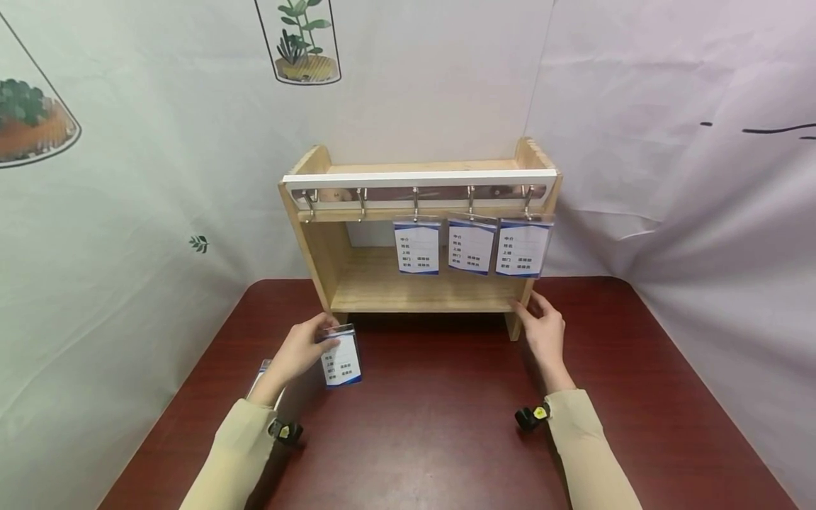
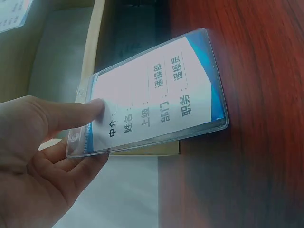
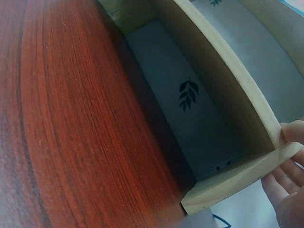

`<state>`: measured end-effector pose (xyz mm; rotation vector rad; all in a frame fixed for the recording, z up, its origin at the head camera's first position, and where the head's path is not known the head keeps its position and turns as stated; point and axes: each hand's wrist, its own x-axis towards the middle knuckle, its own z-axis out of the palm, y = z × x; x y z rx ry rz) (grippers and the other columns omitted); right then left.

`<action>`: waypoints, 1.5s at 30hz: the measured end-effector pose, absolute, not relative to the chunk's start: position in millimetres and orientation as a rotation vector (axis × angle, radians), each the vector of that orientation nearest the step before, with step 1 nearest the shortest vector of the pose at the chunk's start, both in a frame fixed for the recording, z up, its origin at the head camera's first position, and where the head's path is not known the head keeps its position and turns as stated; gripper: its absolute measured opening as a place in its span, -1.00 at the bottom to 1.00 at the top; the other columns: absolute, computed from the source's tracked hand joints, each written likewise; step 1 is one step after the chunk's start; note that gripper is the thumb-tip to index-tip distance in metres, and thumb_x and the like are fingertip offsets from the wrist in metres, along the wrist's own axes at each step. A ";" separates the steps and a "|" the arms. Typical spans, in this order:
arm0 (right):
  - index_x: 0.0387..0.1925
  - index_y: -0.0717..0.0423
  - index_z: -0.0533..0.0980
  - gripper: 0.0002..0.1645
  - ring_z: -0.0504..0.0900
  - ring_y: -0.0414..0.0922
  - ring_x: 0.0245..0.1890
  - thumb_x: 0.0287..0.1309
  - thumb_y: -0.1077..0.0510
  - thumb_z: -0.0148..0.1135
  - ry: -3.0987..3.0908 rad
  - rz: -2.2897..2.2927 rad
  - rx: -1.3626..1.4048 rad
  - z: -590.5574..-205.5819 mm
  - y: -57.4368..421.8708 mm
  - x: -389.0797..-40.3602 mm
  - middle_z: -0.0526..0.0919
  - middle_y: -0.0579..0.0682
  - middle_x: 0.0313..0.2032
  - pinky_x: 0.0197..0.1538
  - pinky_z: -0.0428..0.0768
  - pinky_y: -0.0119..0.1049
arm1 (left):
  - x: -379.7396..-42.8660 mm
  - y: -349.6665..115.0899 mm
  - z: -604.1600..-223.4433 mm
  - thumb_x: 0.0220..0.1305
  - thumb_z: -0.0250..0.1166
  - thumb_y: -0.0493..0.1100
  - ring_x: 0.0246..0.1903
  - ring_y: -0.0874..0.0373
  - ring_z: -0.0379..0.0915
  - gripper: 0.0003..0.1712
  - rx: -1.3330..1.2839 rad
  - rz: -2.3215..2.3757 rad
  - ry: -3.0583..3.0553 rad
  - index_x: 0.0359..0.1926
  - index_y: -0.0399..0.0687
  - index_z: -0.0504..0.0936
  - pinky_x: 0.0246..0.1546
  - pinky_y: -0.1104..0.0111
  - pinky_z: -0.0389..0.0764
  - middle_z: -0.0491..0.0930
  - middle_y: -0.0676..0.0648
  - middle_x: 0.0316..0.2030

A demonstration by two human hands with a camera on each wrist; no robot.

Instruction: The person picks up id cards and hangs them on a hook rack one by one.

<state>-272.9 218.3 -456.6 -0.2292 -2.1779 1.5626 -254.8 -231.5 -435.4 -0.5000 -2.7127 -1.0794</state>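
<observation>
Sleeves [image 1: 236, 453], cream, one pair. Left hand [image 1: 302, 350]: pinches one badge [image 1: 342, 361] at its top end, thumb on the printed face, near the left foot of the wooden shelf [image 1: 382, 294]. Right hand [image 1: 543, 331]: grips the shelf's right side between thumb and fingers. More badges [image 1: 418, 248], three: hang from hooks [image 1: 416, 198].

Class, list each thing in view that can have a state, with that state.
Held badge: pinched near top edge, printed side showing
Left hand: pinching that badge
Wooden rack: standing on the table
Right hand: gripping the rack's right side
Two leftmost hooks: bare
Other three hooks: each holding a badge
Apparent fifth badge: mostly hidden
</observation>
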 end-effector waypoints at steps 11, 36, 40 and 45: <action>0.25 0.18 0.54 -0.38 0.65 0.06 0.07 0.25 -0.03 0.40 -2.160 1.573 -0.230 -456.4 216.6 -274.2 0.64 0.22 0.13 0.06 0.64 0.06 | -251.2 -226.4 -431.8 0.36 0.32 -0.32 -0.15 -0.03 0.66 -0.84 -0.468 -1.134 -2.666 -0.06 -0.13 0.61 -0.11 0.06 0.62 0.71 -0.12 -0.20; 0.23 0.15 0.57 -0.38 0.68 0.04 0.00 0.21 -0.06 0.43 -2.161 1.549 -0.235 -458.8 217.4 -274.1 0.67 0.21 0.09 0.00 0.66 0.02 | -261.5 -191.6 -392.3 0.38 0.34 -0.19 -0.24 0.21 0.58 -0.79 -0.375 -1.408 -2.336 -0.06 -0.21 0.71 -0.15 0.48 0.54 0.73 -0.17 -0.17; 0.23 0.16 0.56 -0.37 0.68 0.06 0.01 0.22 -0.06 0.42 -2.161 1.546 -0.224 -457.6 217.4 -274.9 0.66 0.22 0.10 0.01 0.66 0.01 | -263.0 -186.0 -379.1 0.38 0.34 -0.20 -0.21 0.24 0.55 -0.76 -0.365 -1.505 -2.257 -0.03 -0.26 0.69 -0.16 0.55 0.54 0.70 -0.22 -0.13; 0.25 0.13 0.55 -0.34 0.68 0.05 0.04 0.21 -0.10 0.43 -2.168 1.562 -0.240 -457.4 217.9 -274.4 0.66 0.21 0.10 0.03 0.65 0.02 | -256.3 -178.0 -354.4 0.38 0.30 -0.30 -0.23 0.26 0.55 -0.77 -0.397 -1.547 -2.191 -0.02 -0.39 0.66 -0.19 0.57 0.55 0.67 -0.31 -0.11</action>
